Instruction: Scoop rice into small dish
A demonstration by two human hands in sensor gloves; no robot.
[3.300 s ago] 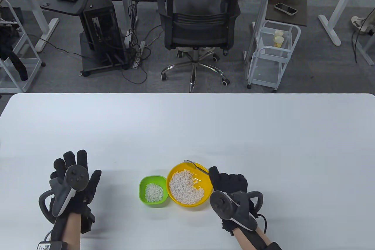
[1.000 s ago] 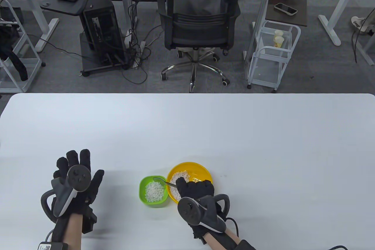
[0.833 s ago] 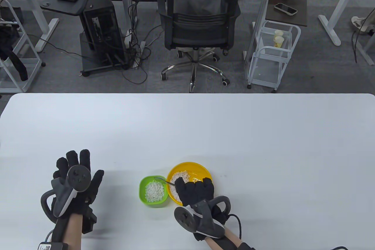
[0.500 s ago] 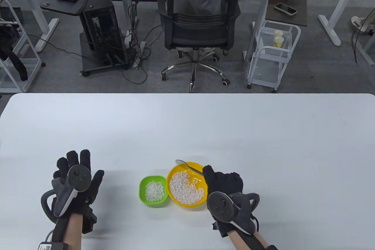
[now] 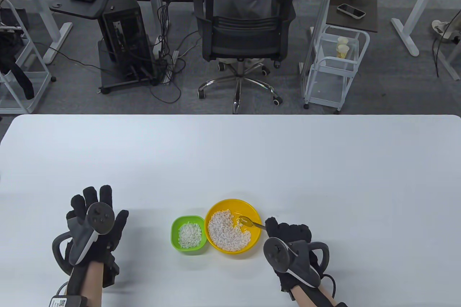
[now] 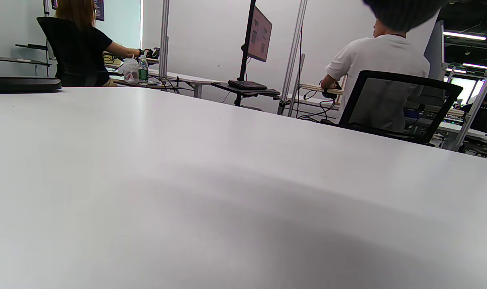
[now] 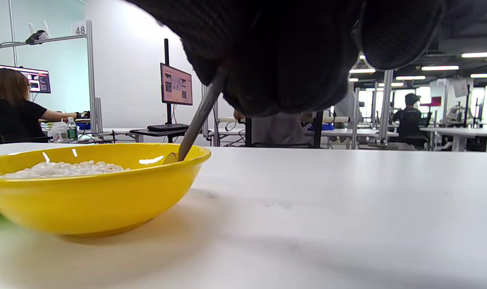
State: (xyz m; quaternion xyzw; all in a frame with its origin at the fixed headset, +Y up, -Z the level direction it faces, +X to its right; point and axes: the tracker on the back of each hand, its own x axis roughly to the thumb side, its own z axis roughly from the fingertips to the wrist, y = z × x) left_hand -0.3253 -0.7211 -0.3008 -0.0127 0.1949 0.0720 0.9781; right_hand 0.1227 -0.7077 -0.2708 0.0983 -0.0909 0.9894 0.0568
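Two bowls stand side by side, touching or nearly so, near the front of the white bench (image 5: 230, 163): a round yellow plastic bowl (image 5: 256, 234) that carries most of the white rice (image 5: 226, 230), and a small green square dish (image 5: 176, 228) at its left with a smaller heap of rice inside. One second ago the right hand (image 5: 288, 235) held the thin metal spoon (image 5: 248, 221) over the green dish; now this hand is back at the right side of the yellow bowl and the spoon head lies down inside it, at the bare yellow part just beside the rice. The spoon looks empty (its load, I judge, went into the dish). The right hand grips the spoon handle with closed fingers, which the right wrist view shows clearly (image 7: 195, 120). The left hand (image 5: 95, 228) lies on the bench well apart from the bowls, fingers spread and holding nothing, at almost the same place as before. So one transfer seems finished and the next scoop is starting; the spoon must now push left into the rice heap.
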